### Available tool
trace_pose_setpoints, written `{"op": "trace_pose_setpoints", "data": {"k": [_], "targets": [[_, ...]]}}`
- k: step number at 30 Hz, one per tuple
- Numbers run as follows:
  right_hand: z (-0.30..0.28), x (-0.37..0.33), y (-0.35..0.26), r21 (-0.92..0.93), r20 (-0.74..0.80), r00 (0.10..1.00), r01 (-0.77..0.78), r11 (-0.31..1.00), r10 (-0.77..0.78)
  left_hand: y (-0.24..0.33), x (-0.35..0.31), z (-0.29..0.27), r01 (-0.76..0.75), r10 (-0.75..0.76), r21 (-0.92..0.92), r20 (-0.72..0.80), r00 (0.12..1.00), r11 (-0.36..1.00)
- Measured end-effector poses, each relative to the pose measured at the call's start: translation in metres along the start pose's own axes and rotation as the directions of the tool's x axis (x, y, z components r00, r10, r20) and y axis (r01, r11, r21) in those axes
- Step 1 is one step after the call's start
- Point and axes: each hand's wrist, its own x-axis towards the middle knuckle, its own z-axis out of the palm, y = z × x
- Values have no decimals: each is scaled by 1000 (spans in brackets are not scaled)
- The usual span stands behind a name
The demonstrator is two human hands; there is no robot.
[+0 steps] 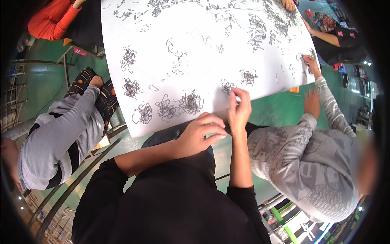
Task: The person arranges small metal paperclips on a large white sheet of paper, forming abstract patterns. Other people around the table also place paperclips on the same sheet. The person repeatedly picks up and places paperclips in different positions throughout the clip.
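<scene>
Small piles of thin, dark, curved wire-like pieces lie along the near edge of a white table (191, 71). My left hand (201, 133) is at the table's near edge, just right of a dense pile (191, 102). Its fingers are bent, with a gap between them and the thumb, and nothing shows in it. Close beside it, my right hand (239, 109) has its fingertips drawn together at a small pile (228, 87). Whatever is between those fingertips is too small to make out. Another pile (248, 77) lies slightly farther right.
More piles sit at the table's left corner, including one pile (132, 88) near the side edge. Loose pieces (258, 30) are scattered across the far side. A person in grey (308, 166) sits at my right, one hand (311, 64) on the table. Another person (67, 134) sits at left.
</scene>
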Motion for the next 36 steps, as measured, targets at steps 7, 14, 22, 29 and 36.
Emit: {"op": "trace_pose_setpoints", "data": {"k": [7, 14, 22, 29, 36], "targets": [[120, 119, 14, -387, 246, 943, 307, 870, -223, -11, -4, -6, 31, -33, 30, 93, 995, 999], [136, 119, 16, -282, 369, 909, 307, 909, -193, -18, -2, -7, -13, 13, -3, 46, 999, 1000], [160, 224, 13, -536, 454, 844, 2, 844, 286, -19, -7, -4, -5, 5, 4, 51, 999, 1000], [170, 212, 8, -540, 505, 862, 358, 762, -47, -20, -18, 3, 8, -8, 11, 18, 1000, 1000], [119, 160, 11, 74, 416, 907, -112, 991, 71, -23, -28, 8, 56, -55, -26, 10, 998, 998]]}}
